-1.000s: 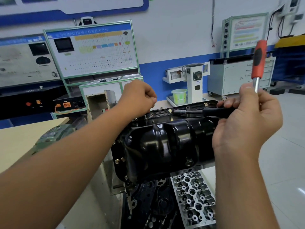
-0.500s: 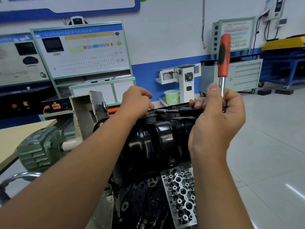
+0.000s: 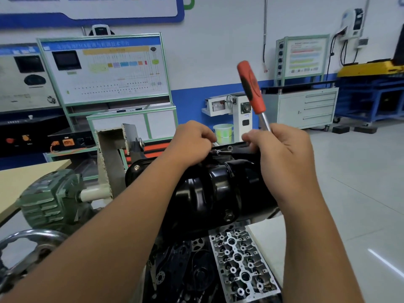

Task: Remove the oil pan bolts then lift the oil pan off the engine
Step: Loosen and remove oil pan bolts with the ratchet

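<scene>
1. Oil pan (image 3: 209,193), black and glossy, sits center frame on the engine (image 3: 240,259); its far rim runs under both hands.
2. Left hand (image 3: 192,145) at 12 o'clock of the pan, fingers curled at the far rim by the tip of the tool; cannot tell what it pinches.
3. Right hand (image 3: 284,154) at 1 o'clock of the pan, curled round the ratchet (image 3: 251,88) near its head. Red handle sticks up, tilted toward 11 o'clock.
4. Dark extension bar (image 3: 231,152) runs level from right hand to left hand along the far rim.
5. One bolt (image 3: 137,167) shows on the pan rim at 10 o'clock, another (image 3: 228,215) at the near edge, 5 o'clock.
6. Open room: bare floor (image 3: 360,182) on the 3 o'clock side. At 9 o'clock, a stand post (image 3: 111,162) and green gearbox (image 3: 50,197) crowd in; a handwheel (image 3: 28,243) at 8 o'clock.
7. Versus half a second ago: handle stood nearly upright, now leans left; the hands sit closer together.
</scene>
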{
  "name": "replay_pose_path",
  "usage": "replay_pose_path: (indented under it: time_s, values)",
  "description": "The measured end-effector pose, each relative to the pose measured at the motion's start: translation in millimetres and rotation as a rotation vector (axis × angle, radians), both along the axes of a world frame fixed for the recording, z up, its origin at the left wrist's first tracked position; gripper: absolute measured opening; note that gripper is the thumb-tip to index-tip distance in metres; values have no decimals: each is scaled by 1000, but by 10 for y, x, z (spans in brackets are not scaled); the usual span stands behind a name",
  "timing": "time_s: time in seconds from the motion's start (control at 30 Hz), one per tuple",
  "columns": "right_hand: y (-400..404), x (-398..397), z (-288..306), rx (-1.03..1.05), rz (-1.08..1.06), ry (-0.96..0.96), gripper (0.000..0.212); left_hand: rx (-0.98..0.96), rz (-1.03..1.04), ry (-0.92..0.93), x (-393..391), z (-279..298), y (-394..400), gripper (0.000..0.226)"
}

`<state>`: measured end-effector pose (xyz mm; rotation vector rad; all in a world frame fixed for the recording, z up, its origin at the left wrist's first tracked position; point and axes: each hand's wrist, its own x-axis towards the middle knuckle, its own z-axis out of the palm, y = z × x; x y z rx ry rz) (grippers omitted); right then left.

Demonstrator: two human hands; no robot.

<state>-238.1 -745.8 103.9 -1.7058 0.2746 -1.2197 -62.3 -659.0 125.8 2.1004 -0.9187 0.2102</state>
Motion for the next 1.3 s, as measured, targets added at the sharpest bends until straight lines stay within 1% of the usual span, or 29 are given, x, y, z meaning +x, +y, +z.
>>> replay_pose_path:
  time_s: [0.07,0.1,0.17,0.2,0.23,0.3,0.33,0.37,0.43,0.5,0.57,0.67,0.77,0.9,0.97,1.07,1.13,1.17,1.2,1.27,1.3]
  values:
    - [28,-24,1,70,-11,33,38,-18,23,36,11,-9,-4,47]
    - [54,-18,0,140,9,17,37,-36,31,57,8,-10,1,50]
    - [124,34,11,307,95,-100,30,-59,41,76,-6,0,22,51]
    - [179,62,31,400,141,-197,20,-65,46,81,-12,7,34,48]
    - [244,85,54,494,167,-290,15,-80,53,88,-18,17,48,44]
    - [361,147,66,621,118,-419,40,-126,66,118,-28,28,60,40]
    - [410,159,66,641,74,-464,52,-149,67,141,-33,31,63,40]
    - [442,167,62,642,37,-494,59,-175,64,166,-41,35,66,40]
    - [457,170,57,564,23,-482,61,-235,52,212,-62,45,82,40]
    - [445,158,69,432,97,-422,60,-270,45,238,-67,51,101,37]
    - [428,149,84,369,191,-385,63,-272,51,244,-64,47,114,37]
    - [416,136,98,298,232,-389,72,-248,51,239,-41,32,106,36]
    - [420,170,112,283,261,-453,67,-175,21,195,-31,18,94,36]
    - [411,234,129,332,333,-539,54,-111,-8,122,-11,-12,72,52]
    - [391,240,144,345,355,-546,56,-115,2,123,-2,-8,69,53]
    - [343,255,158,360,367,-528,60,-119,21,122,-4,2,75,51]
    - [306,230,163,358,389,-512,62,-134,63,122,6,15,70,40]
    - [273,207,163,305,412,-481,64,-155,96,126,15,25,69,33]
    - [249,189,175,182,451,-411,66,-193,135,128,32,36,68,27]
    - [277,201,187,-178,525,-206,67,-285,224,95,64,56,84,18]
    - [310,235,189,-295,511,-133,66,-310,266,65,70,68,100,15]
